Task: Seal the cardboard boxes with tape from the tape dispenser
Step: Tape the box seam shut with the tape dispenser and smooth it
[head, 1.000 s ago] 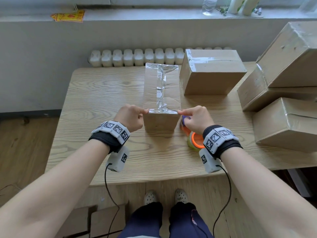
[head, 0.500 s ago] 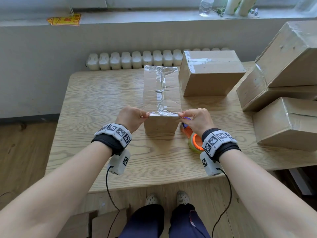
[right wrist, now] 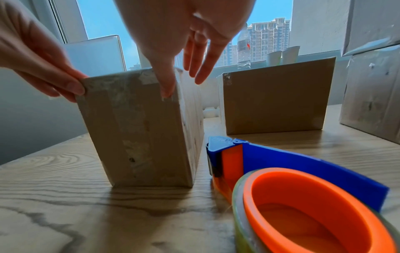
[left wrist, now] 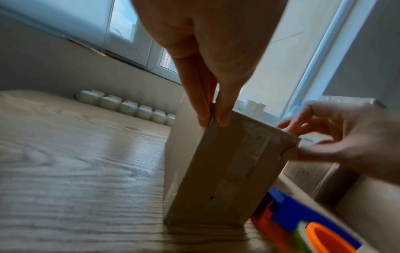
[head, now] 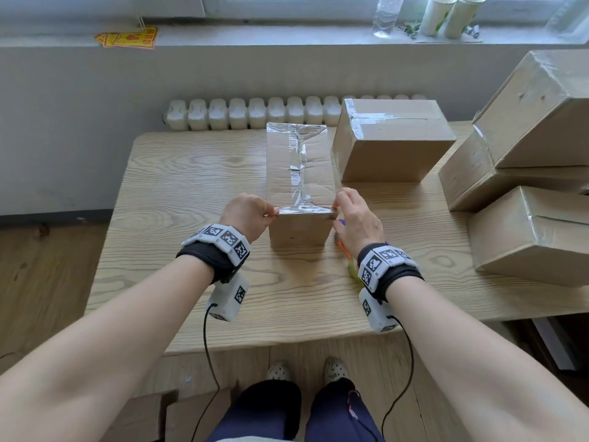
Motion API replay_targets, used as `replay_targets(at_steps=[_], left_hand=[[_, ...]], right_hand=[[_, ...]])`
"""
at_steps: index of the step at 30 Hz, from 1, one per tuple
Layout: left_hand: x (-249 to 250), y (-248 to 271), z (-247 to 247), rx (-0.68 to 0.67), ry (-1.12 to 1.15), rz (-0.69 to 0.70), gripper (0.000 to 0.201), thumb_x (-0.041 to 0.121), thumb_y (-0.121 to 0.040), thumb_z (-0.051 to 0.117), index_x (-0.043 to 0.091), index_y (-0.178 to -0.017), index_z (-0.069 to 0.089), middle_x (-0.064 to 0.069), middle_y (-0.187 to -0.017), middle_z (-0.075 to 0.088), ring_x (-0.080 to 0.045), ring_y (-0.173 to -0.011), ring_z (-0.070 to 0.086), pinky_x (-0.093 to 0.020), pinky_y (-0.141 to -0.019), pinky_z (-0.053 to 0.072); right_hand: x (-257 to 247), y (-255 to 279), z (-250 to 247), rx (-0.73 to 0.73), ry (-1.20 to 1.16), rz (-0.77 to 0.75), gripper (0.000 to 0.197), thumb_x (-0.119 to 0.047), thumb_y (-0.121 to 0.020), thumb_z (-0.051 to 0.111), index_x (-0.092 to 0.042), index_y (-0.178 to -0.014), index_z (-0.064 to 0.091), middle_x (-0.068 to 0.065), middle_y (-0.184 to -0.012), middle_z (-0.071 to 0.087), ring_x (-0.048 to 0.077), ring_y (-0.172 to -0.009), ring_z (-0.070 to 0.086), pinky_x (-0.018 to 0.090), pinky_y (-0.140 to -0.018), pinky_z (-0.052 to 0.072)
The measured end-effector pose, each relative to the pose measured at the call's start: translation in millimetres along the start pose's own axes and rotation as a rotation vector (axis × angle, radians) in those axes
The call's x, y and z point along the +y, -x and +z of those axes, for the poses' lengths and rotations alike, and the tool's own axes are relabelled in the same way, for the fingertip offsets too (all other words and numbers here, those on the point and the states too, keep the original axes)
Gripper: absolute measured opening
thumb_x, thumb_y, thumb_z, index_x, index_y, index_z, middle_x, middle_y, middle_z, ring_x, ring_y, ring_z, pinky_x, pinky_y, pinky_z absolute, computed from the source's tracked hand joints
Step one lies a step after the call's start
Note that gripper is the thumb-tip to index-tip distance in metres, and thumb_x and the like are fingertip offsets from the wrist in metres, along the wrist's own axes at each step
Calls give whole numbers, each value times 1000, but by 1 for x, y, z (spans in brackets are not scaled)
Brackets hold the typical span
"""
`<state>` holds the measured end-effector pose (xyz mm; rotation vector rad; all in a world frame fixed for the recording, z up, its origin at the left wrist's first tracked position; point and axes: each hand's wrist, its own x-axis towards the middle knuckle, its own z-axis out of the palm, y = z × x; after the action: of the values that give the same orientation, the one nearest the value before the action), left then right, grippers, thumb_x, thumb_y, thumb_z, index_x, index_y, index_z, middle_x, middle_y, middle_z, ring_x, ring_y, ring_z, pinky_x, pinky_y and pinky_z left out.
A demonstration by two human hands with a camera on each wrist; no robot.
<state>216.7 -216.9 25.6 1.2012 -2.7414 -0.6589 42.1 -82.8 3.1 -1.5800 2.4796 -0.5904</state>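
A narrow cardboard box (head: 299, 173) stands mid-table, with shiny clear tape along its top seam and across its near edge. My left hand (head: 275, 213) pinches the box's near left top corner (left wrist: 211, 119) over the tape end, thumb on the front face (right wrist: 71, 89). At the near right corner my right hand (head: 336, 207) has straight, spread fingers (right wrist: 201, 68), and its thumb tip touches the taped edge. The blue and orange tape dispenser (right wrist: 281, 179) lies on the table just right of the box, under my right wrist, and neither hand holds it.
A taped box (head: 392, 141) sits behind and to the right. Larger boxes (head: 535, 237) are stacked along the right side of the wooden table (head: 191, 186). A white radiator (head: 255, 114) runs behind the table. A bottle and cups stand on the sill.
My right hand has let go of its pinch at the near right corner and spread its fingers. The left hand keeps its pinch. The box has not moved.
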Motion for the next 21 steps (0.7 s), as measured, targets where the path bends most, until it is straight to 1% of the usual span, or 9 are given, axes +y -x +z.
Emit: replay_targets(at_steps=[3,5,7,10,12,14,17,19,21], left_hand=[[-6,1,-2,14,40,-31,24,28,-92,58,15,-107,72,-8,-99,72,-24,-97,64,-33,-86,48],[-13,2,-6,30,26,-66,22,26,-91,58,19,-107,71,-6,-100,72,-23,-96,64,-32,-83,48],[-21,1,-11,64,27,-111,24,18,-90,56,23,-109,70,-5,-102,71,-23,-95,64,-32,-83,49],[-24,-4,-17,108,59,-186,37,10,-89,47,21,-122,60,-10,-111,68,-29,-102,61,-34,-85,47],[-21,-7,-17,91,124,-260,40,19,-91,48,18,-131,51,-11,-120,62,-30,-108,57,-34,-89,44],[-17,-9,-11,36,198,-294,50,36,-89,56,16,-134,45,-9,-128,55,-28,-116,52,-35,-96,41],[-17,-13,1,-32,212,-298,82,51,-79,64,11,-142,30,-11,-144,37,-24,-134,34,-39,-110,31],[-18,-13,7,-38,246,-309,92,50,-78,66,11,-147,19,-10,-154,20,-20,-143,17,-36,-117,18],[-18,-14,10,-28,290,-323,93,44,-81,67,13,-150,12,-5,-158,6,-14,-145,4,-27,-116,6]], right_hand=[[4,1,2,-45,-6,-50,44,-6,-81,66,-18,-122,57,-1,-151,35,20,-130,45,33,-83,49],[2,2,2,-57,-19,-128,48,-12,-80,70,-19,-126,58,3,-148,40,22,-131,45,38,-96,48],[-6,1,4,-75,-40,-193,42,-19,-82,70,-17,-123,61,7,-142,48,23,-132,44,44,-103,43],[-25,2,3,-139,-44,-238,37,-28,-88,61,-20,-124,61,3,-140,49,20,-132,43,41,-108,35],[-35,5,1,-167,-44,-264,36,-30,-91,57,-21,-126,60,1,-140,48,18,-130,43,35,-109,30],[-42,6,-4,-203,-14,-277,38,-33,-93,53,-22,-129,57,-2,-142,46,16,-131,39,29,-109,22],[-45,-2,-9,-215,4,-253,45,-37,-97,45,-21,-138,46,-2,-147,40,14,-135,33,26,-111,15],[-43,-12,-7,-261,30,-246,52,-41,-99,38,-21,-147,32,-4,-155,27,11,-143,21,27,-116,9],[-41,-28,-3,-345,77,-250,57,-46,-100,31,-24,-151,18,-7,-159,13,6,-146,7,28,-119,3]])
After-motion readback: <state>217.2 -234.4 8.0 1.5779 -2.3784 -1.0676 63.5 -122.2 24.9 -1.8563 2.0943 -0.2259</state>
